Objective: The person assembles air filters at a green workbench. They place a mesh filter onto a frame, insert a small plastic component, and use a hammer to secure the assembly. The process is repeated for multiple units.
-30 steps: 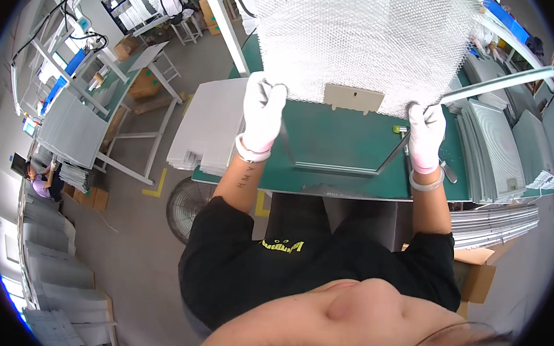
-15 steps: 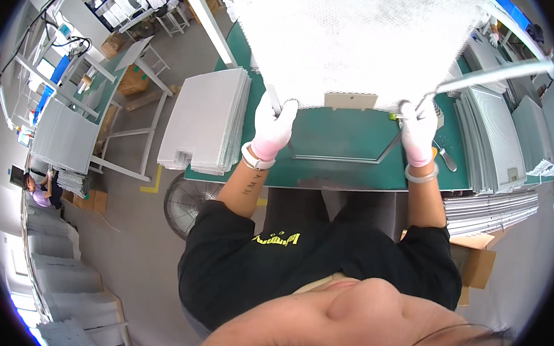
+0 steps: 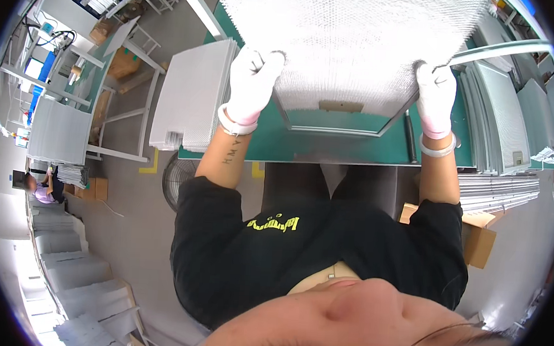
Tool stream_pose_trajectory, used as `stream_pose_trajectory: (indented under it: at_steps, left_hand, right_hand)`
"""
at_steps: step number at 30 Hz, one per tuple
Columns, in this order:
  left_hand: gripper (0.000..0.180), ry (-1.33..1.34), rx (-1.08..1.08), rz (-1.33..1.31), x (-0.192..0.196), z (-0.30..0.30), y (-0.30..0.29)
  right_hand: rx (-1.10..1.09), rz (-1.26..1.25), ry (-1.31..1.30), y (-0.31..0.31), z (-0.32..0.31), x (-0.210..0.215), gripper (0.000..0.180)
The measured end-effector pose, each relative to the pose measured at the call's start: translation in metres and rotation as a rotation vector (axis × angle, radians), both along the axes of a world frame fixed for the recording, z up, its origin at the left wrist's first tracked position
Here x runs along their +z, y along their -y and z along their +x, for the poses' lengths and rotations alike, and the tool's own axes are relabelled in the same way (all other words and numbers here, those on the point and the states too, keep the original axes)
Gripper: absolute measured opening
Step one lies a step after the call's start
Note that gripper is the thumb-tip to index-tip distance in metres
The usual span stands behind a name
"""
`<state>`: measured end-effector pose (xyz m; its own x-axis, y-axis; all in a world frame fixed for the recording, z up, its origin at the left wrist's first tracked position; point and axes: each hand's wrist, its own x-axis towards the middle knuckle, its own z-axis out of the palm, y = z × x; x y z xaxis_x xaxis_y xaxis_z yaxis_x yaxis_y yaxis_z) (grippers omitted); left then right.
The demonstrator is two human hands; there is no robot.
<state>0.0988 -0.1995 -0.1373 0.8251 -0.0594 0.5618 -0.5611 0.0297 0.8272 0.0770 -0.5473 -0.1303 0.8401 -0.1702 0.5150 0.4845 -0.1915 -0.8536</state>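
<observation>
table (image 3: 354,153): green top, carrying everything; person standing at its near edge.
mesh panel (image 3: 355,38): large white mesh sheet, being held up over the table, lower edge hanging above the frame.
sheet stack (image 3: 193,95): grey mesh sheets lying at the table's left end, just beside the left hand.
panel stack (image 3: 502,117): framed panels sitting at the right, past the right hand.
metal frame (image 3: 337,127): grey frame lying flat on the table under the mesh panel.
left hand (image 3: 252,83): white glove, grip closing tight as a fist on the mesh panel's lower left corner.
right hand (image 3: 435,97): white glove, grip curling around the lower right corner, fingers pressing together.
</observation>
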Motion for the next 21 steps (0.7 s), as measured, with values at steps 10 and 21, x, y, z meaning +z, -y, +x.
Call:
stream_pose_trajectory:
  at_steps: [10,21]
  left_hand:
    - [0.042,-0.114,-0.038,-0.181,-0.104,-0.032,0.019]
    - [0.023,0.112,0.070,0.136,0.019,-0.022,-0.021]
  right_hand:
    - [0.064,0.268,-0.155,-0.030,-0.035,-0.101,0.024]
    - [-0.169,-0.357,0.033,0.009,-0.017,0.015,0.017]
